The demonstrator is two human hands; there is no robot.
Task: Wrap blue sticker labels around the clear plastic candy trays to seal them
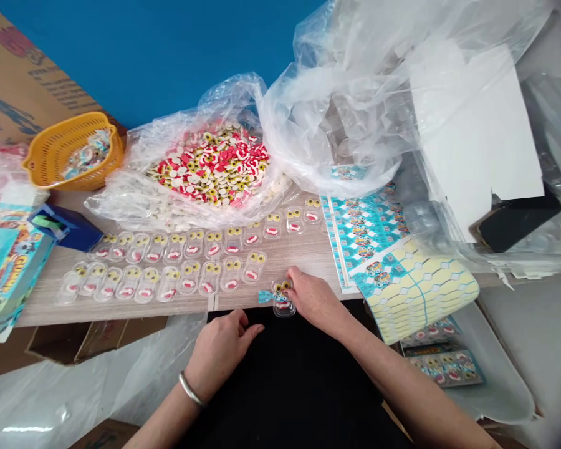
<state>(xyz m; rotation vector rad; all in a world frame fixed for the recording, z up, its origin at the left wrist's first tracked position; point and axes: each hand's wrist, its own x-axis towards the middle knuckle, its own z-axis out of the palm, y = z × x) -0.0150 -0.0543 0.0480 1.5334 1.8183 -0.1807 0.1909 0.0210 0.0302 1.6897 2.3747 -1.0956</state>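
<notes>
My right hand [315, 300] is grasping a small clear plastic blister pack [283, 307] at the front edge of the table, its fingertips [293, 273] curled over the pack's top. A little blue printed paper tab [265, 297] sticks out from the pack's left side. My left hand [219, 352] is released and holds nothing, its fingers loosely spread just above a black surface [290, 386], with a metal bangle [189, 389] around the wrist.

Up and left of my hands, rows of matching clear blister packs [187, 274], each showing yellow eyes and red-and-white lips, lie on a pale wood-grain tabletop [308, 255]. At upper centre, a heap of round red, white and yellow gummy sweets [210, 165] sits in a crumpled clear plastic bag [121, 202]. Further left are a yellow plastic basket [72, 153] and a dark blue box [70, 227]. To the right, teal-and-yellow printed card sheets [414, 290] overhang the table edge.

My worry from here is the edge — a loose pinch could tip the pack off it. The slumping bag could also nudge the nearest row out of line, and a careless sleeve could drag the overhanging sheets down.
</notes>
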